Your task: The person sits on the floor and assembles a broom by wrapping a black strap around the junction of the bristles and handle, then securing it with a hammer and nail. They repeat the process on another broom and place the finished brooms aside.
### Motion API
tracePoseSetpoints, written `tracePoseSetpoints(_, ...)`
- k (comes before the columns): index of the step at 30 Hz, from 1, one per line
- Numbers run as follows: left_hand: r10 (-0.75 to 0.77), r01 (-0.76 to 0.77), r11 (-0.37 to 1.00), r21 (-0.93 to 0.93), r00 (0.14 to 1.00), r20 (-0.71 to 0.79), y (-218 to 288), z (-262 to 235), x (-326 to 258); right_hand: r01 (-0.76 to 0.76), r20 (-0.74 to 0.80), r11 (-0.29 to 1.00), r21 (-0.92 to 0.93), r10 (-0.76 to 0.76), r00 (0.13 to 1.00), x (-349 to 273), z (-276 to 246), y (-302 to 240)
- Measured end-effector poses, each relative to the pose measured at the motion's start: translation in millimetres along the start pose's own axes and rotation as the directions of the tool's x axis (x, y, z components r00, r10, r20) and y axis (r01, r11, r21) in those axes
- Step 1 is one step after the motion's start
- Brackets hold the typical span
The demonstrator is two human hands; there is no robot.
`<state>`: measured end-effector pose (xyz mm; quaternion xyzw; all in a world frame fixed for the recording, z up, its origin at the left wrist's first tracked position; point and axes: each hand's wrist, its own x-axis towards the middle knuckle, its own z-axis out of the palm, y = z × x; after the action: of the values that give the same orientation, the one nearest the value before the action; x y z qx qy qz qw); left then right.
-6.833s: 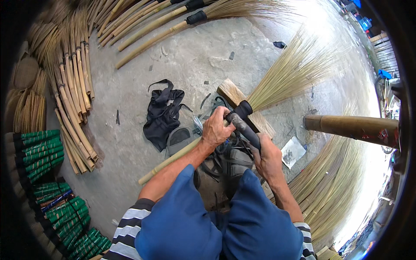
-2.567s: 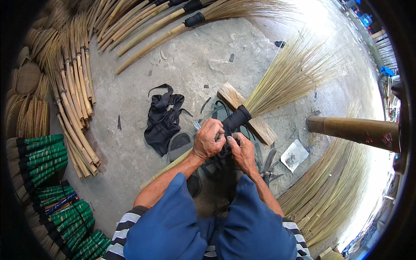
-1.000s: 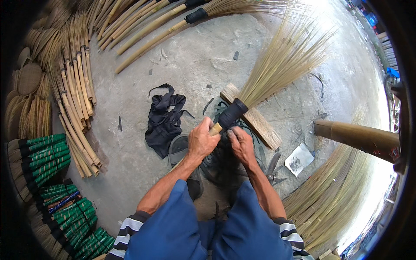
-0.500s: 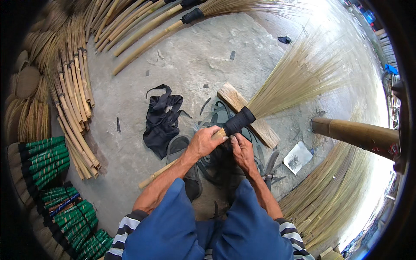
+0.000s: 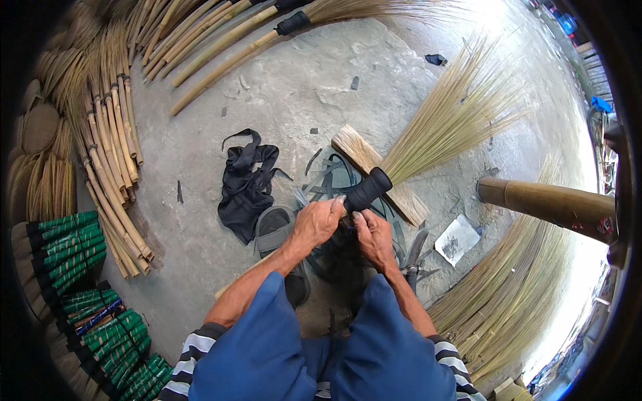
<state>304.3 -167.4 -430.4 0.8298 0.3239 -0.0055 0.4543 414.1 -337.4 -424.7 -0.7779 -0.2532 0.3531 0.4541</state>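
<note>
A straw broom [image 5: 445, 123] slants across the floor in front of me, its pale bristles fanned out to the upper right. Black binding [image 5: 367, 190] wraps the neck where bristles meet the bamboo handle. My left hand [image 5: 317, 222] is closed round the handle just below this binding. The handle's lower end runs behind my left forearm. Thumb and fingers of my right hand [image 5: 373, 239] are pinched together at the lower edge of the binding; the exact bit between them is mostly hidden. Beneath the broom lies a wooden block [image 5: 406, 202].
Black cloth [image 5: 247, 187] and dark strips lie by my sandal [image 5: 274, 230]. Shears [image 5: 416, 250] and a white scrap [image 5: 458, 239] lie to the right, near a bamboo post [image 5: 545, 200] and loose straw [image 5: 498, 287]. Bamboo-handled brooms [image 5: 110, 147] and green-bound bundles [image 5: 70, 244] line the left.
The broom has turned slightly in my hands, so its bristles look narrower and have shifted. Both hands remain at the lower edge of the binding. The whole view has shifted a little.
</note>
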Motion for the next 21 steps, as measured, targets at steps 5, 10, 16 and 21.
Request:
tracePoseSetpoints(5, -0.156, 0.167, 0.981, -0.098, 0.981, 0.116, 0, -9, 4, 0.056, 0.01, 0.998, 0.018, -0.056, 0.998, 8, 10, 8)
tracePoseSetpoints(10, -0.062, 0.059, 0.992, -0.108, 0.998, -0.026, -11, 2, 6, 0.008, 0.042, 1.0, 0.023, -0.009, 0.999, 13, 11, 11)
tracePoseSetpoints(16, 0.091, -0.052, 0.989, 0.137, 0.95, -0.298, -13, 13, 0, 0.072, 0.034, 0.996, 0.044, -0.073, 0.997, 21, 13, 8)
tracePoseSetpoints(21, -0.126, 0.179, 0.92, -0.349, 0.977, 0.169, -5, -6, 8, 0.027, 0.042, 0.998, 0.048, -0.029, 0.999, 14, 8, 1)
